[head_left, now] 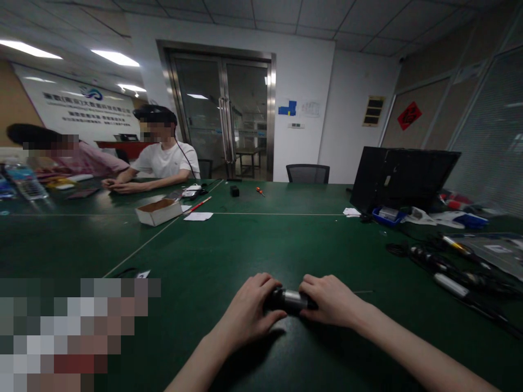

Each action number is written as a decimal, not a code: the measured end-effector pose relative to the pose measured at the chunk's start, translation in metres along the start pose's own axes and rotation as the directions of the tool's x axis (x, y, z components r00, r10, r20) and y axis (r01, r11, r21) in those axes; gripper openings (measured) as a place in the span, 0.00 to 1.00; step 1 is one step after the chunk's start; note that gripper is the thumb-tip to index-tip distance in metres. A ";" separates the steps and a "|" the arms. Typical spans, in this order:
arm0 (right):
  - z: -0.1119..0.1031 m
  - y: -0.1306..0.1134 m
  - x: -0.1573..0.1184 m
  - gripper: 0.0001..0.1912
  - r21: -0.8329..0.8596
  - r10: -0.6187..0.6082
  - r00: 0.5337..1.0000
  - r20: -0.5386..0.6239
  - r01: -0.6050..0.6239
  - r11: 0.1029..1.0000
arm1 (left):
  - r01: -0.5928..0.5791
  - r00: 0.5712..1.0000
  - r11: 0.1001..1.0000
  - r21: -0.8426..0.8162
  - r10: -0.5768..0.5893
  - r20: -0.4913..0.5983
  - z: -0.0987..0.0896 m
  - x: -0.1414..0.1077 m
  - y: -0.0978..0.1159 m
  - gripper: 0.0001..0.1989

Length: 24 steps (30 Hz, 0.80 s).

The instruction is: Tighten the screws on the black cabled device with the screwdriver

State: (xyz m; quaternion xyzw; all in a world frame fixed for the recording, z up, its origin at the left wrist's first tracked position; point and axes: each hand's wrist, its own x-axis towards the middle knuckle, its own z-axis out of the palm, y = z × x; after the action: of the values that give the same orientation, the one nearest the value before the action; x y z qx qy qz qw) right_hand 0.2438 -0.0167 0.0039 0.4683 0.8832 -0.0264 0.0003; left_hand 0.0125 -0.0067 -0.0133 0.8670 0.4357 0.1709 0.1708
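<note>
Both hands are closed around a black cylinder with a silver middle band point(292, 299), lying level just above or on the green table. My left hand point(256, 305) grips its left end, with the thumb below and the fingers over the top. The other end is in my right hand point(327, 299), its fingers curled and thumb underneath. Only the middle part of the cylinder shows; my fingers cover the ends. A thin pale line point(363, 292) shows beyond my right hand; whether it belongs to the cylinder I cannot tell.
On the green table point(253, 245), a monitor point(402, 179) and a blue tray point(388, 216) stand right, near tangled black cables point(469, 283). A white box point(159, 212) and an orange-handled screwdriver point(260, 191) lie farther off. Other people sit left; one wears a white shirt point(167, 160).
</note>
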 end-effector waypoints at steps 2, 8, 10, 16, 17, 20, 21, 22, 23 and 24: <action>0.003 -0.011 0.014 0.18 -0.024 -0.093 0.996 -0.008 0.092 0.995 | -0.023 0.998 1.000 -0.021 0.025 0.066 0.000 -0.001 -0.001 0.21; 0.003 -0.023 0.034 0.21 0.028 -0.171 0.985 -0.023 0.172 0.985 | 0.025 0.991 1.000 0.002 -0.025 0.132 -0.006 -0.003 -0.012 0.16; 0.003 -0.019 0.031 0.25 0.095 -0.149 0.988 -0.041 0.152 0.984 | 0.048 0.990 0.999 0.026 -0.051 0.135 -0.010 -0.003 -0.014 0.14; 0.012 0.004 0.021 0.25 0.279 -0.045 0.998 -0.049 0.057 0.959 | 0.143 0.979 0.986 0.091 -0.155 0.136 -0.020 -0.004 -0.009 0.11; 0.015 0.006 0.021 0.24 0.295 -0.045 0.998 -0.053 0.058 0.954 | 0.150 0.978 0.984 0.091 -0.161 0.135 -0.020 -0.004 -0.008 0.11; 0.021 0.006 0.023 0.23 0.300 -0.054 0.996 -0.075 0.074 0.951 | 0.143 0.981 0.987 0.070 -0.151 0.122 -0.020 -0.003 -0.006 0.13; 0.023 0.005 0.024 0.23 0.295 -0.056 0.995 -0.081 0.078 0.952 | 0.132 0.984 0.990 0.057 -0.138 0.115 -0.020 -0.003 -0.005 0.14; 0.024 0.003 0.024 0.23 0.290 -0.058 0.995 -0.085 0.080 0.954 | 0.118 0.987 0.992 0.042 -0.122 0.107 -0.020 -0.003 -0.005 0.14; 0.024 0.001 0.025 0.23 0.287 -0.059 0.994 -0.088 0.082 0.954 | 0.104 0.989 0.994 0.027 -0.107 0.099 -0.019 -0.002 -0.004 0.13; 0.025 0.000 0.025 0.22 0.283 -0.060 0.994 -0.089 0.083 0.955 | 0.092 0.992 0.996 0.011 -0.092 0.091 -0.019 -0.002 -0.004 0.12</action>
State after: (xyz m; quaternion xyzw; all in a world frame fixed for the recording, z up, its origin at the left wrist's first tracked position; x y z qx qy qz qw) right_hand 0.2288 0.0028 -0.0216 0.4317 0.8858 -0.1355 -0.1034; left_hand 0.0002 -0.0034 0.0018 0.8535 0.4676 0.1213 0.1952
